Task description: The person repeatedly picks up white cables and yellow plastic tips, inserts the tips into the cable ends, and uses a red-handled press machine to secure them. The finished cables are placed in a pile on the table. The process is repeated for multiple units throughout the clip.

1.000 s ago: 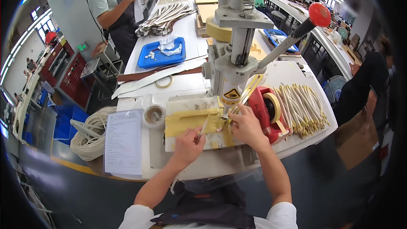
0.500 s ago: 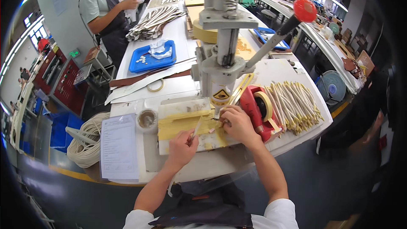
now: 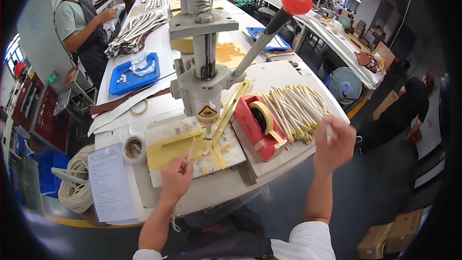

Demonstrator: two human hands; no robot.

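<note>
My left hand [image 3: 176, 175] is closed on a thin white cord [image 3: 192, 147], its tip pointing up over the taped work board [image 3: 180, 161]. What looks like the cord's tail hangs below that wrist. The tip is just left of the hand press [image 3: 204, 84], whose punch comes down onto the board. My right hand [image 3: 334, 144] is raised past the right end of a pile of white cord pieces [image 3: 301, 113] with yellow-taped ends. Its fingers are curled and slightly blurred, with a pale bit between them that I cannot make out.
A red tape dispenser [image 3: 260, 139] stands between press and pile. The press lever's red knob [image 3: 296, 1] juts up right. At left are a tape roll [image 3: 134, 148], a paper sheet [image 3: 110, 183], a cord coil [image 3: 77, 183] and a blue tray [image 3: 132, 84]. Another person [image 3: 79, 24] stands far left.
My right hand has left the punch and swung right, beyond the tape dispenser, to the pile's end. My left hand still holds the cord over the board. The view has turned right.
</note>
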